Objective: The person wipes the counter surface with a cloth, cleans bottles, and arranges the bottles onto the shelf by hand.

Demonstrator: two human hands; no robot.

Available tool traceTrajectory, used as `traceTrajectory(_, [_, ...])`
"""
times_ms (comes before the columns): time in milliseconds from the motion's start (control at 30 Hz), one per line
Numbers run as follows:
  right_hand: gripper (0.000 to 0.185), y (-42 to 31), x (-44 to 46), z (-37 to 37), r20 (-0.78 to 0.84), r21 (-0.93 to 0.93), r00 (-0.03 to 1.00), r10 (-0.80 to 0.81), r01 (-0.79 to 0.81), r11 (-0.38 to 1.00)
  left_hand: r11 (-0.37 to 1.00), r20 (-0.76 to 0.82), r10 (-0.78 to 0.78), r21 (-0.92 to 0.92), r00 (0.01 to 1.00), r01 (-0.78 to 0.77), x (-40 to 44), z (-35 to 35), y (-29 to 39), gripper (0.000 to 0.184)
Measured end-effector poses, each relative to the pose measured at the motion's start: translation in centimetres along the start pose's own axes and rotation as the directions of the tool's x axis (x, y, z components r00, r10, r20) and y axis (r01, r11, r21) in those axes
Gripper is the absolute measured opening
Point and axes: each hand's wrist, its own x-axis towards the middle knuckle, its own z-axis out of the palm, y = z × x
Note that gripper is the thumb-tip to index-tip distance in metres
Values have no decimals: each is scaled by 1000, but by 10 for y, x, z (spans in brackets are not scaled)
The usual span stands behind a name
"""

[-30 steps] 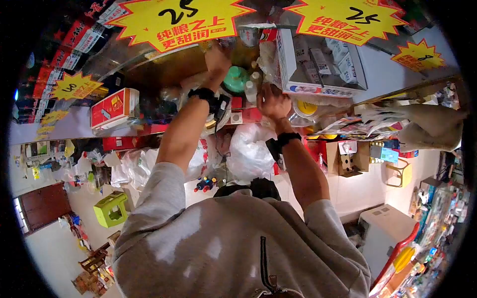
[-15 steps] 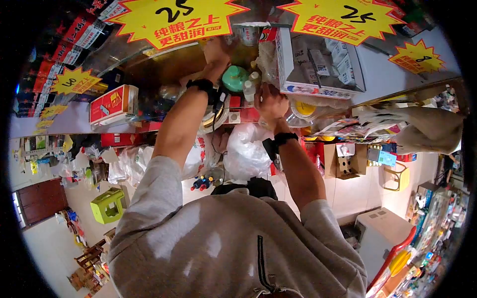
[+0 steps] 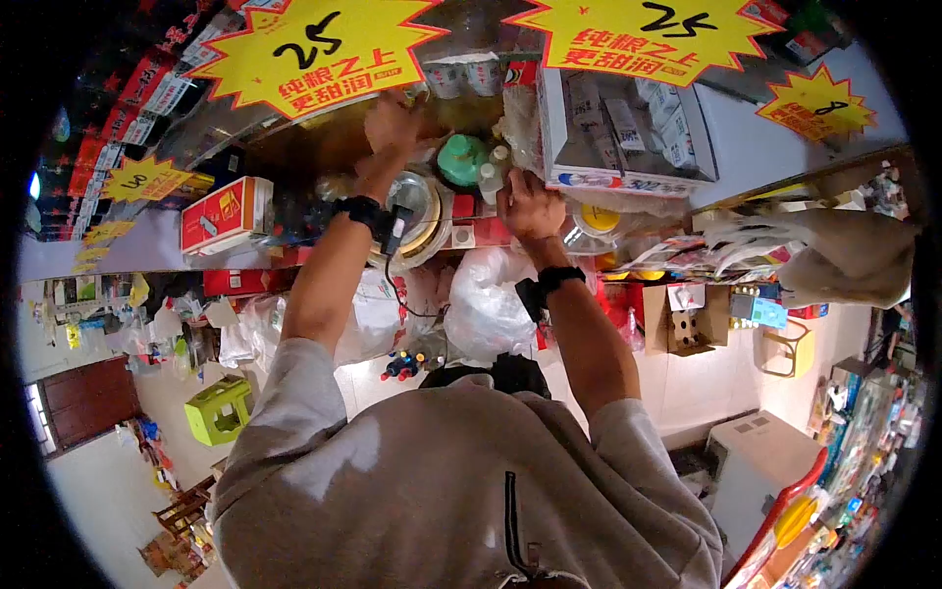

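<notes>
My left hand (image 3: 392, 126) reaches over the brown shelf, just below a yellow star-shaped price sign (image 3: 319, 49). Its fingertips are blurred and partly hidden, so their grip does not show. Two pale cans (image 3: 481, 79) stand to its right. Beneath my left wrist lies a round glass-like lid or jar (image 3: 417, 201). My right hand (image 3: 533, 206) is closed, with fingers curled beside small clear bottles (image 3: 489, 182); whatever they hold is hidden. A green rounded container (image 3: 459, 160) sits between my hands, left of the bottles.
An open carton of small boxes (image 3: 628, 133) stands right of my right hand, above a yellow-lidded jar (image 3: 599, 218). A red and white box (image 3: 228, 216) is at the left. A black cable (image 3: 397, 285) hangs near my left wrist. Below are a plastic bag (image 3: 488, 304) and a green stool (image 3: 218, 409).
My left hand has shifted left and slightly down, uncovering the round glass-like lid or jar and more of the cans. My right hand stays beside the bottles. The view has shifted slightly.
</notes>
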Motion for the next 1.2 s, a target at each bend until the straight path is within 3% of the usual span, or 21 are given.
traceTrajectory(33, [12,-2,-1,-2,11,14,1000,0,0,1000,998,-216,-35,-59,976,22,-2,0,-10,56])
traceTrajectory(100, [13,-6,-4,-4,38,11,999,36,-37,999,962,-395,149,-154,906,-226,3,-1,-21,47])
traceTrajectory(133, [14,-6,-2,-4,52,4,996,66,-66,998,976,-314,93,-158,945,-149,6,-8,-18,46])
traceTrajectory(233, [13,-5,-2,-3,111,20,990,92,-95,995,956,-235,73,-260,969,-135,45,26,-60,52])
traceTrajectory(333, [13,-2,-3,0,61,53,996,60,-63,997,766,-267,219,-549,939,-334,67,51,-82,55])
traceTrajectory(400, [13,-1,-5,2,93,43,993,77,-81,996,923,-205,367,-39,907,-383,62,44,-76,67])
traceTrajectory(533, [11,-2,-2,0,109,65,990,90,-97,993,932,-230,298,-141,926,-335,52,27,-59,60])
traceTrajectory(600, [11,-3,0,-2,89,28,994,70,-73,997,892,-258,453,142,853,-430,52,22,-61,58])
traceTrajectory(733, [10,-4,-3,1,123,5,987,101,-103,995,918,-219,396,61,892,-392,43,15,-54,58])
traceTrajectory(833, [9,-3,-4,3,109,4,990,92,-93,996,913,-293,325,-153,899,-379,43,17,-51,58])
traceTrajectory(1200, [9,-6,-2,0,63,0,996,69,-69,998,894,-319,427,10,846,-448,32,7,-43,64])
